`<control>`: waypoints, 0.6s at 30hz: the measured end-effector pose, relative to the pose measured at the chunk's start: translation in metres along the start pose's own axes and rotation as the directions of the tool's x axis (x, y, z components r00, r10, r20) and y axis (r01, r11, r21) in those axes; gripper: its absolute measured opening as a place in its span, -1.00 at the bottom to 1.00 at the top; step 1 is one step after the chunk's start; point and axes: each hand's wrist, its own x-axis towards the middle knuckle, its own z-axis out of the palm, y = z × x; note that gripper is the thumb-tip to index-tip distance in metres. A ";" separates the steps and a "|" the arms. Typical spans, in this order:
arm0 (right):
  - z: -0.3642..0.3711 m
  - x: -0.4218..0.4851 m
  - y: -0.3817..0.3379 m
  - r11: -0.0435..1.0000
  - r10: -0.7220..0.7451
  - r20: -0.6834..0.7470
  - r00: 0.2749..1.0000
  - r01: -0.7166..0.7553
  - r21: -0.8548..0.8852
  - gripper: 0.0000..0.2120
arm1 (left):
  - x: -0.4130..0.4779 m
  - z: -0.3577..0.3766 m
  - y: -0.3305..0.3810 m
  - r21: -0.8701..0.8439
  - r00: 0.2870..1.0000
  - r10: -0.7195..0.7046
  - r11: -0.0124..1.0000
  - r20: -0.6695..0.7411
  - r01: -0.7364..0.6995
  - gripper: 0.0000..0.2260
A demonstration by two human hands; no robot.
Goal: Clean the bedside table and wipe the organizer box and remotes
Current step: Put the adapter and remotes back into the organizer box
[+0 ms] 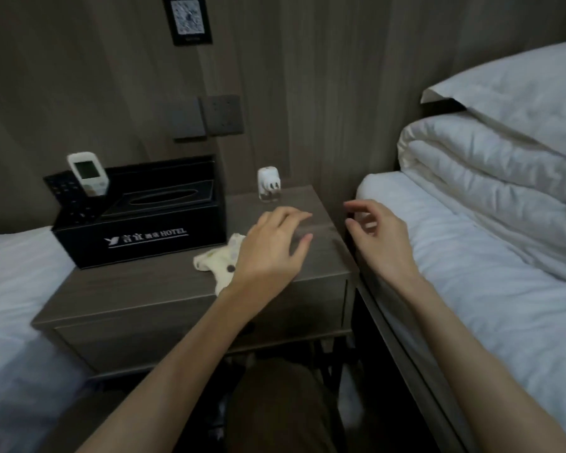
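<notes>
Grey-brown wood bench (138, 289) btwn two white beds. On it: black hotel box (164, 233) at back left, w/ a crumpled cream cloth (209, 259) just in front of its right corner. Small white plug-in gadget (268, 186) stands upright at back, right of box. My left hand (272, 243) covers cloth's right side.

Bedside table (164, 289): organizer box (151, 237) at rear left corner — in its left compartment a remote (87, 173), a second remote (67, 197) to its left. Cloth (214, 261) mid-table, just before the box's right end. Plug-in device (268, 184) at rear edge, right of box. Left bed (17, 263) and right bed (471, 273) flank the table
</notes>
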 end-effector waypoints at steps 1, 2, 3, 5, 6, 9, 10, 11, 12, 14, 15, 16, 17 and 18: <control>-0.001 -0.007 0.012 0.999 0.039 -0.009 0.999 -0.038 0.022 -0.76 | -0.003 0.012 0.004 0.005 1.000 0.009 1.000 0.012 -0.009 -0.71; 0.000 -0.015 0.024 0.997 0.074 -0.020 0.997 -0.073 0.038 -0.77 | -0.006 0.024 0.006 0.021 1.000 0.030 0.999 0.005 -0.030 -0.72; 0.002 -0.024 0.035 0.993 0.105 -0.037 0.994 -0.103 0.051 -0.79 | -0.010 0.035 0.008 0.040 0.999 0.054 0.998 -0.005 -0.053 -0.73; 0.008 -0.043 0.057 0.979 0.182 -0.078 0.980 -0.173 0.111 -0.85 | -0.017 0.053 0.010 0.075 0.996 0.086 0.993 0.017 -0.087 -0.71; 0.011 -0.054 0.068 0.964 0.233 -0.092 0.968 -0.217 0.154 -0.87 | -0.020 0.059 0.010 0.092 0.995 0.091 0.991 0.051 -0.095 -0.70; 0.026 -0.084 0.098 0.933 0.349 -0.095 0.932 -0.336 0.132 -0.86 | -0.027 0.072 0.007 0.142 0.988 0.103 0.983 0.113 -0.119 -0.65; 0.032 -0.094 0.109 0.924 0.378 -0.081 0.922 -0.369 0.102 -0.86 | -0.029 0.075 0.006 0.166 0.986 0.123 0.976 0.116 -0.142 -0.64; 0.039 -0.102 0.120 0.918 0.393 -0.053 0.918 -0.389 0.076 -0.85 | -0.031 0.078 0.004 0.184 0.983 0.146 0.969 0.115 -0.165 -0.63; 0.047 -0.111 0.130 0.912 0.408 -0.016 0.913 -0.407 0.046 -0.82 | -0.033 0.081 0.002 0.196 0.979 0.171 0.962 0.108 -0.190 -0.64; 0.066 -0.125 0.155 0.883 0.470 0.077 0.879 -0.468 -0.037 -0.74 | -0.035 0.087 -0.001 0.231 0.971 0.226 0.943 0.081 -0.239 -0.65; 0.077 -0.131 0.169 0.864 0.503 0.131 0.855 -0.495 -0.090 -0.70 | -0.035 0.089 -0.003 0.256 0.967 0.248 0.932 0.066 -0.257 -0.66; 0.087 -0.137 0.184 0.845 0.535 0.182 0.825 -0.514 -0.150 -0.69 | -0.035 0.092 -0.004 0.287 0.963 0.266 0.920 0.046 -0.268 -0.66; 0.098 -0.142 0.200 0.825 0.563 0.233 0.793 -0.522 -0.218 -0.68 | -0.035 0.095 -0.006 0.317 0.958 0.284 0.907 0.028 -0.278 -0.66; 0.108 -0.147 0.214 0.797 0.601 0.288 0.745 -0.534 -0.282 -0.67 | -0.035 0.097 -0.007 0.337 0.954 0.300 0.897 0.011 -0.286 -0.67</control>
